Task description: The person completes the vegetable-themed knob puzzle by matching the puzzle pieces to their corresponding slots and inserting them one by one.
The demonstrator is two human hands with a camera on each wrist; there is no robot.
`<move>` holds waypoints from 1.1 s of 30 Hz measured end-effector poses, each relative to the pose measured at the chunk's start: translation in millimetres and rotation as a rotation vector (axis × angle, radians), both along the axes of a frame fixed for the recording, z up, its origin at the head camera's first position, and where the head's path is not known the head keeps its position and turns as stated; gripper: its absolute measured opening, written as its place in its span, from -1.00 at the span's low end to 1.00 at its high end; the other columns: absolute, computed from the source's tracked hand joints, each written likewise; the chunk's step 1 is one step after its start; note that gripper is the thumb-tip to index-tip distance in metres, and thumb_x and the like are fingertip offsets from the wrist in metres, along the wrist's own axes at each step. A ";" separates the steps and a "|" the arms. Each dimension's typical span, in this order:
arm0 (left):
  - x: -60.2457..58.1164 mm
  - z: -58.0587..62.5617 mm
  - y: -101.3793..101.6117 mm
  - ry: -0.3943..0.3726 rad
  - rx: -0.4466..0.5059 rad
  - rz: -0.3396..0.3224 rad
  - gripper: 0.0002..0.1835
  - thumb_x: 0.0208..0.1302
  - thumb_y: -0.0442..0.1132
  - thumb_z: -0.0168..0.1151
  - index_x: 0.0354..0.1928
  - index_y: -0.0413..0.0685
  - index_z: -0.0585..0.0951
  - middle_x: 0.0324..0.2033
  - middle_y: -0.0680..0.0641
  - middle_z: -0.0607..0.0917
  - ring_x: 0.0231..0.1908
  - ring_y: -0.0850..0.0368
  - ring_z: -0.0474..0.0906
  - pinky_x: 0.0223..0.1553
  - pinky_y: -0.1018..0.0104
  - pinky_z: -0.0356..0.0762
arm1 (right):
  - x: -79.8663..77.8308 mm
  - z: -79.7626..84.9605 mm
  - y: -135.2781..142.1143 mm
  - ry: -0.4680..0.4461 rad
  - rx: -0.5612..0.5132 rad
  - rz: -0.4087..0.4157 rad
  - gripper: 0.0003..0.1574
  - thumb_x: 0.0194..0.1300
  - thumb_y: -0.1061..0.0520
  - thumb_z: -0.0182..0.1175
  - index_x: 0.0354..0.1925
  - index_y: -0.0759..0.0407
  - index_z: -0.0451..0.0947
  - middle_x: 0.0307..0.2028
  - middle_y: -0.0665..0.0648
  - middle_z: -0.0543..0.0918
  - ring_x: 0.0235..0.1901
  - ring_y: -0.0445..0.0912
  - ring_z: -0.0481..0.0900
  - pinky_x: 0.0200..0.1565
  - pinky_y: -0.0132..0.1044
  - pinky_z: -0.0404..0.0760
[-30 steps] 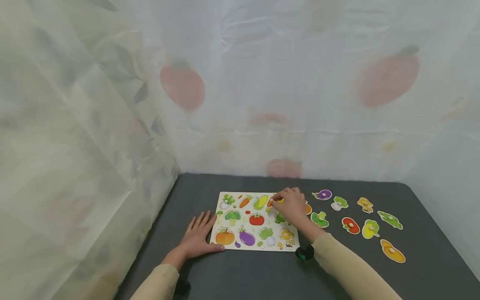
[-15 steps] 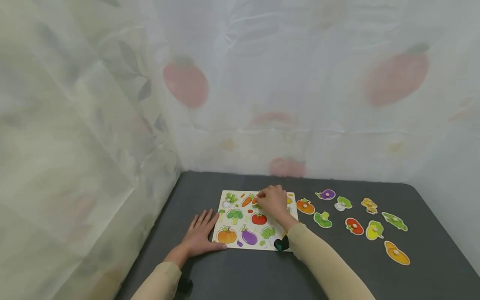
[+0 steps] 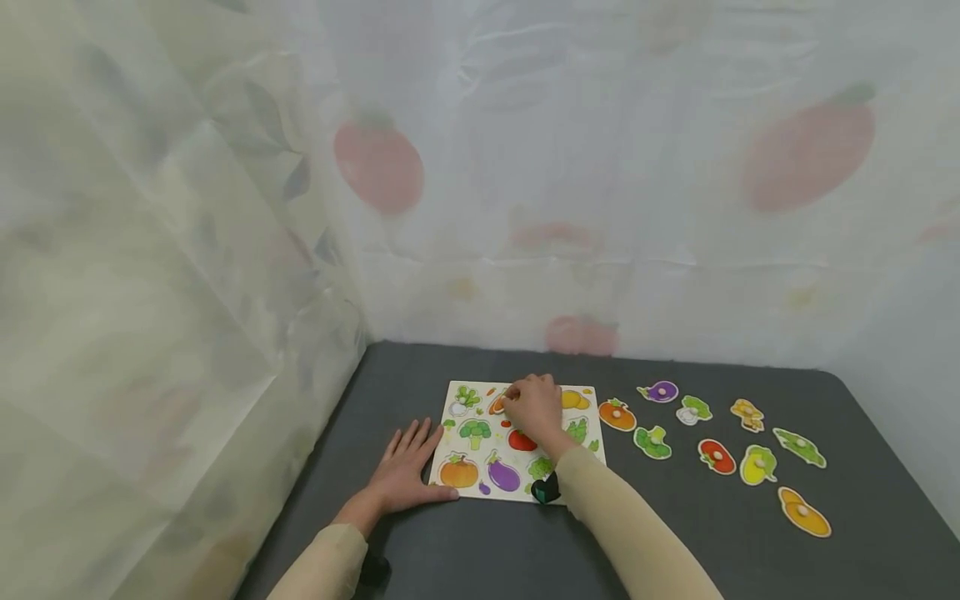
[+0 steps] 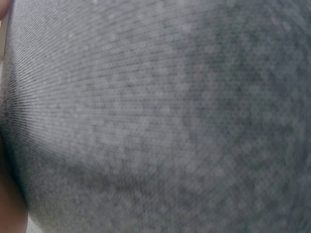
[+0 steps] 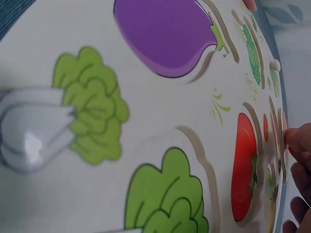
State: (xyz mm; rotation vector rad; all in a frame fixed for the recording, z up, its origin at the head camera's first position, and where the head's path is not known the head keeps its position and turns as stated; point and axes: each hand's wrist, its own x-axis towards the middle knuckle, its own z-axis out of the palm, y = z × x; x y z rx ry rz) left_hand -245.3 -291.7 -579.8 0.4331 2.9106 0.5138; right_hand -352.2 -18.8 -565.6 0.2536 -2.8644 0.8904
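A white puzzle board (image 3: 480, 454) printed with vegetables lies on the dark table. My left hand (image 3: 401, 477) rests with fingers spread at the board's left edge, thumb by its lower corner. Over the upper middle of the board, my right hand (image 3: 535, 410) pinches an orange carrot puzzle piece (image 3: 497, 404), mostly hidden by the fingers. The piece is at the printed carrot; whether it sits in the recess cannot be told. In the right wrist view, the fingertips (image 5: 291, 138) touch a thin piece edge-on at the board's far side. The left wrist view shows mostly grey cloth surface.
Loose knobbed puzzle pieces lie right of the board: a pumpkin (image 3: 617, 415), an eggplant (image 3: 658, 392), a broccoli (image 3: 652, 443), a tomato (image 3: 717, 457), a pea pod (image 3: 799, 447) and several others. Printed curtains stand behind and left of the table (image 3: 465, 550).
My right hand has moved left across the board with the carrot piece, from near the printed potatoes to the printed carrot. The left hand stays in place; the view has shifted slightly.
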 end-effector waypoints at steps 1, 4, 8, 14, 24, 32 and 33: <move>0.1 -1.3 -0.2 0.007 0.006 -0.004 0.31 -0.01 0.63 0.25 0.66 0.08 0.04 0.62 -0.15 -0.03 0.59 -0.19 -0.24 0.51 -0.24 -0.33 | 0.0 -0.8 -1.0 0.000 0.001 -0.002 -0.84 0.32 -0.05 0.33 -0.34 -0.10 0.80 -0.25 -0.02 0.59 -0.05 0.06 0.38 0.06 0.05 0.36; 0.0 -5.9 -1.0 0.032 0.035 -0.012 0.31 -0.01 0.62 0.27 0.65 0.06 0.06 0.61 -0.17 -0.01 0.58 -0.22 -0.21 0.50 -0.26 -0.32 | 0.0 -2.3 -3.1 0.009 0.006 -0.011 -0.84 0.30 -0.06 0.35 -0.36 -0.08 0.79 -0.22 0.02 0.59 -0.05 0.08 0.38 0.05 0.06 0.37; -0.3 -10.4 -2.0 0.056 0.050 -0.021 0.31 0.00 0.64 0.23 0.66 0.08 0.04 0.61 -0.17 0.00 0.59 -0.21 -0.21 0.50 -0.26 -0.34 | 0.7 -2.6 -4.8 0.012 0.021 -0.017 -0.83 0.30 -0.09 0.36 -0.36 -0.10 0.78 -0.17 0.05 0.59 -0.03 0.09 0.38 0.04 0.05 0.37; 0.3 -9.9 -2.2 0.062 0.070 -0.025 0.30 0.00 0.63 0.23 0.66 0.08 0.05 0.61 -0.19 0.01 0.58 -0.22 -0.22 0.49 -0.27 -0.36 | -0.1 -2.4 -7.1 0.019 0.026 -0.019 -0.83 0.31 -0.11 0.37 -0.36 -0.12 0.78 -0.14 0.04 0.58 -0.01 0.08 0.36 0.04 0.05 0.36; -1.4 -10.1 -2.2 0.030 0.047 -0.007 0.33 -0.03 0.67 0.21 0.66 0.15 0.00 0.62 -0.10 -0.06 0.60 -0.13 -0.28 0.51 -0.18 -0.41 | 2.1 -0.4 -10.3 0.027 0.035 -0.019 -0.83 0.31 -0.09 0.37 -0.42 -0.14 0.75 -0.12 0.05 0.57 0.02 0.11 0.35 0.08 0.07 0.34; 1.7 -6.6 -1.9 0.052 0.065 -0.013 0.31 -0.01 0.64 0.23 0.66 0.10 0.05 0.61 -0.16 0.00 0.59 -0.18 -0.22 0.51 -0.21 -0.37 | 5.7 3.3 -10.5 0.032 0.004 0.000 -0.83 0.33 -0.06 0.37 -0.41 -0.12 0.75 -0.10 0.08 0.57 0.06 0.14 0.34 0.08 0.11 0.32; 1.9 -6.0 -1.7 0.051 0.064 -0.012 0.31 -0.01 0.64 0.23 0.66 0.09 0.05 0.61 -0.17 0.00 0.59 -0.18 -0.22 0.51 -0.21 -0.36 | 5.8 3.5 -10.4 0.032 0.000 0.002 -0.84 0.32 -0.05 0.38 -0.41 -0.11 0.75 -0.11 0.08 0.57 0.06 0.14 0.35 0.08 0.12 0.32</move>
